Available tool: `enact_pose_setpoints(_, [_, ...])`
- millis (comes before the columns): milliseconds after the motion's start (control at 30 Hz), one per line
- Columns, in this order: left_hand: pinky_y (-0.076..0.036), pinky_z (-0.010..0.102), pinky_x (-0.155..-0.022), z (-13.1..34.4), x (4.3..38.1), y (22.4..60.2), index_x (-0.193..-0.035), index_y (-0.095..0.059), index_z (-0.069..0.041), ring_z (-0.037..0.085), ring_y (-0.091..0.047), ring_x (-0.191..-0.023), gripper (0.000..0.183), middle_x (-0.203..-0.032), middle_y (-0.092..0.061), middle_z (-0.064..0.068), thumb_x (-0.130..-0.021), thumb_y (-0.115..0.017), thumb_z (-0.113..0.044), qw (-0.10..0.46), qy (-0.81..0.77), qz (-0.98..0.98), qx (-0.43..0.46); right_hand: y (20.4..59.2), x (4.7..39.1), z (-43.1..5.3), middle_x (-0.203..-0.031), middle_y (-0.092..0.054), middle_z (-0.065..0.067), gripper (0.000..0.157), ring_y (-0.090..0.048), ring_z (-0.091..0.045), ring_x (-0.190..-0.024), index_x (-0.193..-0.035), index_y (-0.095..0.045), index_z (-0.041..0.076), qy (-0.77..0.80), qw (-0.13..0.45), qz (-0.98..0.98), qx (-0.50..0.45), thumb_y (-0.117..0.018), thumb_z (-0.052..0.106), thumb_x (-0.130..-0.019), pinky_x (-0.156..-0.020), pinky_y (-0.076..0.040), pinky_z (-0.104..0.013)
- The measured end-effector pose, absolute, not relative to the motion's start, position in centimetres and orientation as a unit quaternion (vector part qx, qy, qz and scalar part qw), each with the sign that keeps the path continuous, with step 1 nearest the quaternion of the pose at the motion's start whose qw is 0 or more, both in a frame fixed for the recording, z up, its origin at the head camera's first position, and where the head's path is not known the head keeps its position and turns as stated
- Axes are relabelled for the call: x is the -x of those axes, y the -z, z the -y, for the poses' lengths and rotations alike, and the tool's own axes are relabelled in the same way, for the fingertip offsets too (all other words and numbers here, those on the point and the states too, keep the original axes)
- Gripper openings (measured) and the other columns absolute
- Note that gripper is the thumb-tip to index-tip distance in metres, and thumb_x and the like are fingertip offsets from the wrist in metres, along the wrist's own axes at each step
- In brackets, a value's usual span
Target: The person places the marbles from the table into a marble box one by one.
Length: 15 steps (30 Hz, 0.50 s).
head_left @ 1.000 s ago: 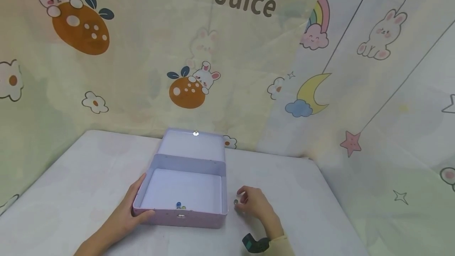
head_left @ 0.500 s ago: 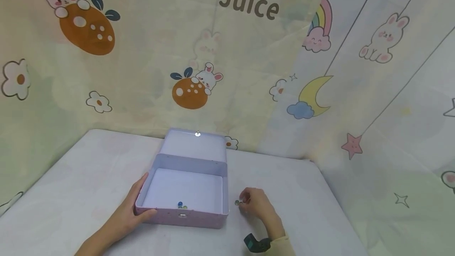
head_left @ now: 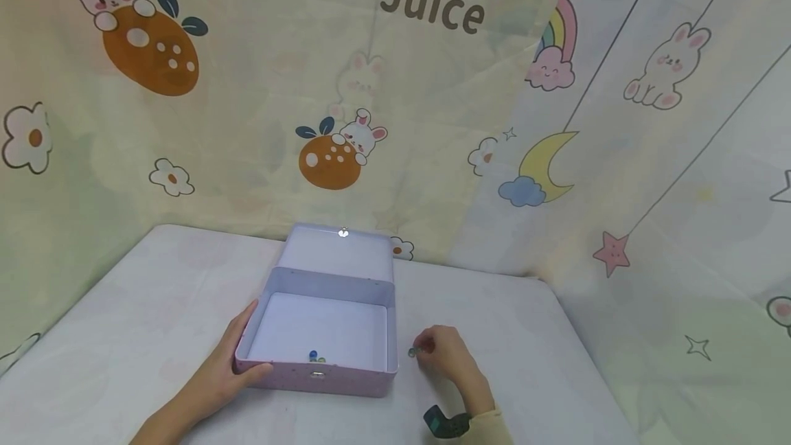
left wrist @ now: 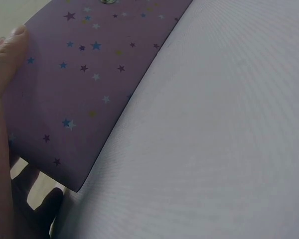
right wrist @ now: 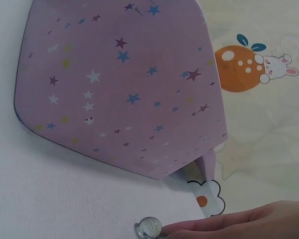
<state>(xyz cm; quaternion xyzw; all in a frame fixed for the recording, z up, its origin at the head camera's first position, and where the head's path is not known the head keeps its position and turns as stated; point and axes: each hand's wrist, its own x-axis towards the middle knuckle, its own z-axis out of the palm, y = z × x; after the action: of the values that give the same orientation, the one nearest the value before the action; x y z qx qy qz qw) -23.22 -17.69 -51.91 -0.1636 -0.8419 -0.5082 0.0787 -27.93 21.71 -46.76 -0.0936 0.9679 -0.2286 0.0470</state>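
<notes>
A pink metal tin box (head_left: 321,380) printed with small stars stands on the table, its lid (head_left: 336,251) folded back. My left hand (head_left: 222,356) grips its front left corner, thumb on the front wall and fingers along the left side. Several glass marbles (head_left: 313,355), blue and yellowish, lie inside near the front wall. Beside the box's right wall, my right hand (head_left: 448,356) has its fingertips curled together low over the table, pinching at a small marble mostly hidden by them. A clear glass marble (right wrist: 150,227) sits right at these fingertips in the right wrist view.
A white cloth covers the table (head_left: 525,362). Behind and around it hangs a printed curtain (head_left: 247,88) with rabbits, oranges and flowers. A dark device (head_left: 446,423) is strapped at my right wrist. A small metal clasp (head_left: 317,375) is on the box's front.
My right fingers have closed in from a wider spread beside the marbles. The view has shifted slightly. My left hand and the box hold their places.
</notes>
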Motion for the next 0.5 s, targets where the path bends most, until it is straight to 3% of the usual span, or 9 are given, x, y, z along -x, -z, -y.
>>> enact_pose_setpoints(133, [-0.023, 0.076, -0.097, 17.76, 23.21, 51.96, -0.153, -0.004, -0.033, 0.044, -0.014, -0.143, 0.104, -0.158, -0.012, 0.01, -0.078, -0.076, -0.025, 0.078, 0.508, 0.842, 0.163, 46.69, 28.0, -21.64, -0.082, -0.066, 0.001, 0.012, -0.055, -0.011, -0.074, -0.089, -0.073, 0.008, 0.227, 0.047, -0.967, 0.105, -0.073, 0.004, -0.077, -0.067, -0.052, -0.028])
enact_pose_setpoints(300, [-0.023, 0.077, -0.095, 17.77, 23.28, 52.03, -0.153, -0.004, -0.033, 0.054, -0.016, -0.138, 0.105, -0.158, -0.012, 0.013, -0.077, -0.076, -0.024, 0.085, 0.506, 0.842, 0.17, 46.67, 28.04, -21.5, -0.079, -0.064, 0.002, 0.011, -0.053, -0.01, -0.072, -0.088, -0.074, 0.009, 0.219, 0.049, -0.968, 0.107, -0.073, 0.005, -0.078, -0.065, -0.05, -0.025])
enact_pose_setpoints(500, [-0.022, 0.078, -0.095, 17.77, 23.25, 51.88, -0.153, -0.005, -0.032, 0.056, -0.016, -0.137, 0.104, -0.158, -0.012, 0.014, -0.077, -0.076, -0.024, 0.084, 0.508, 0.84, 0.171, 46.67, 28.13, -21.48, -0.079, -0.063, 0.003, 0.011, -0.052, -0.009, -0.071, -0.088, -0.074, 0.009, 0.214, 0.051, -0.969, 0.11, -0.073, 0.006, -0.078, -0.063, -0.048, -0.024])
